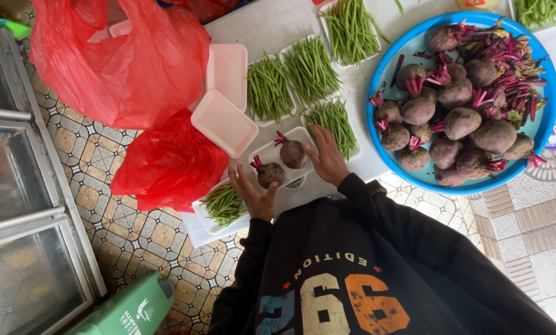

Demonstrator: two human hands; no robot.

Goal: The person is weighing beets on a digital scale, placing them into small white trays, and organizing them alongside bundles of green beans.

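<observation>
Left hand: the left hand (253, 193) lies open, fingers spread, gripping nothing; its fingertips touch the near beet (270, 174) at about 1 o'clock from the palm.
Right hand: the right hand (325, 156) is open too, fingers straight and together, holding nothing; it rests at the right edge of the tray (266, 152), just beside the far beet (293, 153) at its 9 o'clock.
Tray: a white foam tray with both beets lying on it, apart from each other, stalk stubs pointing toward 10 o'clock.
Step in hand: judging by the open hands flanking the tray, the two beets are being settled into place on it rather than lifted.
Next move calls for: a light touch only; both beets are round and could roll off the shallow tray, so either hand would need to close around one to shift it.
Basin: a blue basin (542, 133) at 2 o'clock from the hands holds a heap of beets with red stalks.
Beans: trays of green beans (309, 69) sit at 12 o'clock; another bean tray (224, 205) is just beside the left hand at 9 o'clock.
Spare trays: two empty foam trays (224, 122) lie at 11 o'clock.
Bags: red plastic bags (120, 62) lie further off at 10 o'clock.
</observation>
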